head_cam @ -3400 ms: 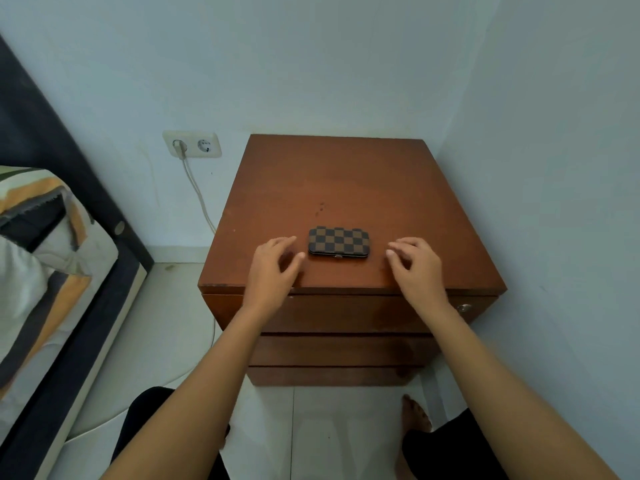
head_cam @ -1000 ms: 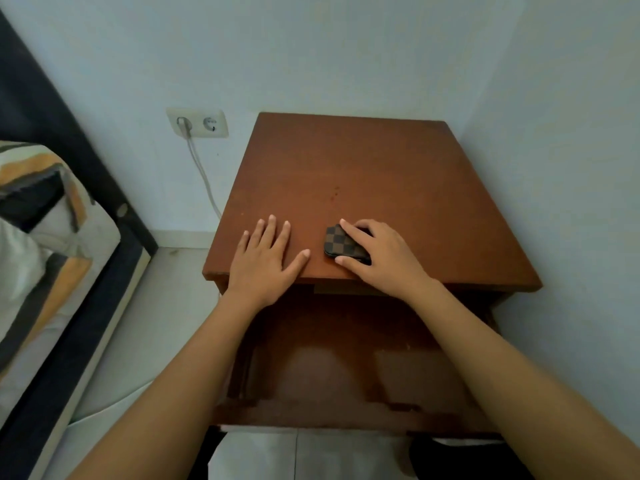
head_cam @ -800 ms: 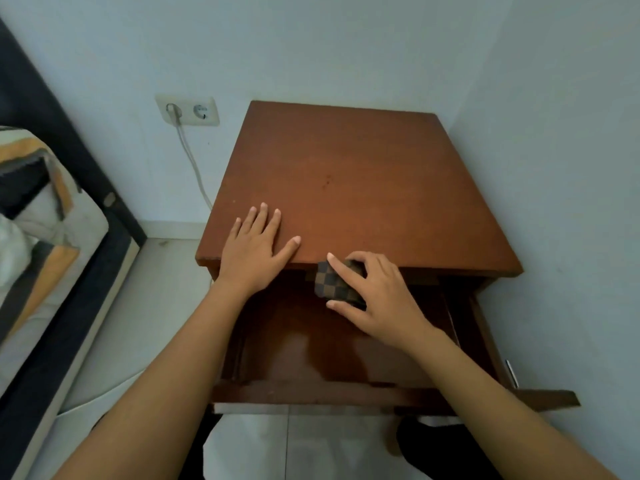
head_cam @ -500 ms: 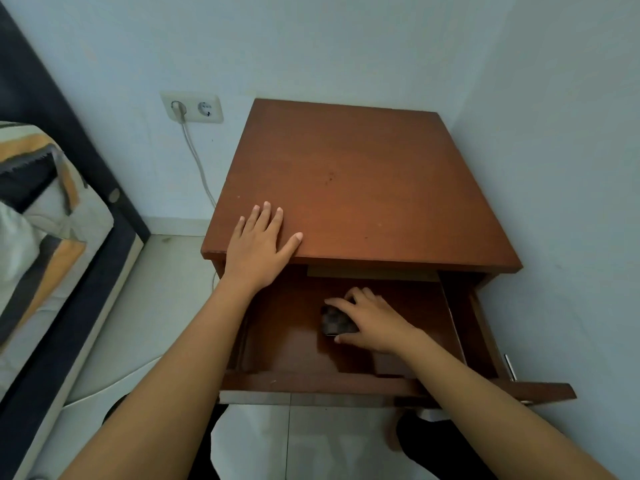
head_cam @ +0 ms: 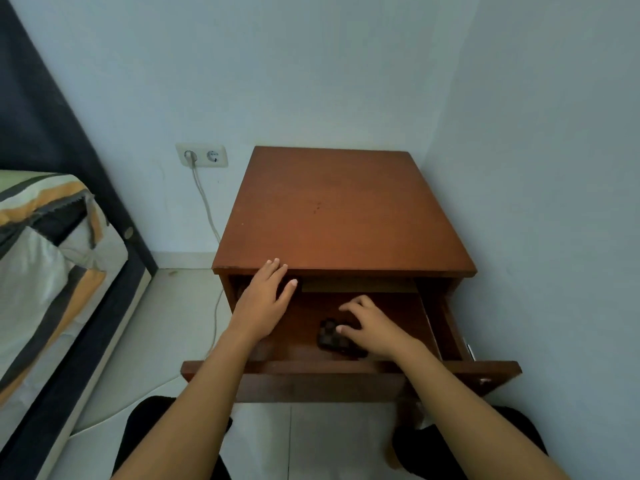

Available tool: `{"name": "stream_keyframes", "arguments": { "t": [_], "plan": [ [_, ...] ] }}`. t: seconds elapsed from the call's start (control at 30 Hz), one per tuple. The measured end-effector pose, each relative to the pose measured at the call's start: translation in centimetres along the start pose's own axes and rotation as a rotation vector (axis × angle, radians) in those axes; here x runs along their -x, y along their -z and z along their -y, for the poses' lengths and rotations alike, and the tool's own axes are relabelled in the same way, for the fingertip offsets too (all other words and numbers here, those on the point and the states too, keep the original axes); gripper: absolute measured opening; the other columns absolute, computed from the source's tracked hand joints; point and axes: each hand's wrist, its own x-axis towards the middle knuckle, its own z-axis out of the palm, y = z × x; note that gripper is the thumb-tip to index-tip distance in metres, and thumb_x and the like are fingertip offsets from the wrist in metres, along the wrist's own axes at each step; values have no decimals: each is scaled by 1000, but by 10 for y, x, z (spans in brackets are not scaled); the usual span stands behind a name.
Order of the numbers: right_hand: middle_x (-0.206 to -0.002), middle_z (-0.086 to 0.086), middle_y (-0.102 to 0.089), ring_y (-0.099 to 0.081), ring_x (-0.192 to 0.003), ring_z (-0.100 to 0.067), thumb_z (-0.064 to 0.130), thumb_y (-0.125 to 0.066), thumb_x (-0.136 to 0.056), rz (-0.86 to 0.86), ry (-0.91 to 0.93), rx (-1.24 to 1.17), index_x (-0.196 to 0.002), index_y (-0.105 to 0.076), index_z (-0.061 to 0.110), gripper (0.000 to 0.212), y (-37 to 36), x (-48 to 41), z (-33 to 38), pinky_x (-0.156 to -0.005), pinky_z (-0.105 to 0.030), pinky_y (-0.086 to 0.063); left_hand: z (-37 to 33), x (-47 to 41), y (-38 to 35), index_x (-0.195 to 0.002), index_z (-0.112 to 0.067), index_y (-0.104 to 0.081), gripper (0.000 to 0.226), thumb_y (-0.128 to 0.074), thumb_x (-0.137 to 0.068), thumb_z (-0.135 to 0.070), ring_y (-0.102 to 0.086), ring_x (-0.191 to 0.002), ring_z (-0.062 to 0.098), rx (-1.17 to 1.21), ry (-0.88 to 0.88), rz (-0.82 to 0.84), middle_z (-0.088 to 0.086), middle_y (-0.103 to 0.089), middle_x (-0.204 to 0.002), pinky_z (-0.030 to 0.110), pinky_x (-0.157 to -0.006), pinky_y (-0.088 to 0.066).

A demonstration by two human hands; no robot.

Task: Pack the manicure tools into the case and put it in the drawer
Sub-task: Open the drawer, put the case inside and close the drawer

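The checkered manicure case [head_cam: 328, 337], closed, lies flat on the bottom of the pulled-out top drawer [head_cam: 311, 371] of the brown nightstand [head_cam: 339, 216]. My right hand [head_cam: 375, 329] is inside the drawer over the case's right part, fingers spread and raised, the thumb tip resting on the case; it covers the case's right end. My left hand [head_cam: 265, 303] hovers flat over the drawer's left side, its fingertips at the front edge of the nightstand top, holding nothing.
A bed with a striped cover [head_cam: 45, 271] stands at the left. A wall socket [head_cam: 201, 155] with a plugged cable [head_cam: 207, 206] is behind the nightstand's left side. A wall runs close along the right. My legs [head_cam: 467, 445] are under the drawer front.
My right hand carried the case off the top and down into the open drawer, then loosened its fingers. My left hand slid off the top toward the drawer. The view pulled back.
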Motion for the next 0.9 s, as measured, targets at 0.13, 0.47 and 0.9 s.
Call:
{"name": "stream_keyframes", "arguments": {
  "t": [0.13, 0.47, 0.9],
  "plan": [
    [-125, 4, -44, -48, -116, -15, 35, -56, -89, -134, 94, -31, -124, -52, 21, 38, 3, 42, 6, -93, -27, -42, -13, 50, -11, -139, -21, -41, 48, -42, -96, -40, -25, -140, 9, -6, -150, 49, -4, -36, -149, 27, -110, -23],
    [-115, 6, -59, -55, -107, -9, 18, -67, -83, -221, 195, 28, -113, -65, 24, 30, -9, 98, -7, -95, -26, -47, -4, 119, -28, -126, -23, -57, 37, -57, -90, -31, -54, -117, 9, -72, -365, 8, -4, -60, -127, 20, -98, -39],
    [-113, 2, -63, -55, -107, -14, 15, -60, -88, -439, 256, 139, -116, -64, 16, 29, 2, 29, -18, -90, -30, -51, 9, 37, -52, -113, -12, -67, 34, -70, -80, -7, -62, -112, 21, -65, -377, -153, 6, -67, -118, 30, -102, -36]
  ]
}}
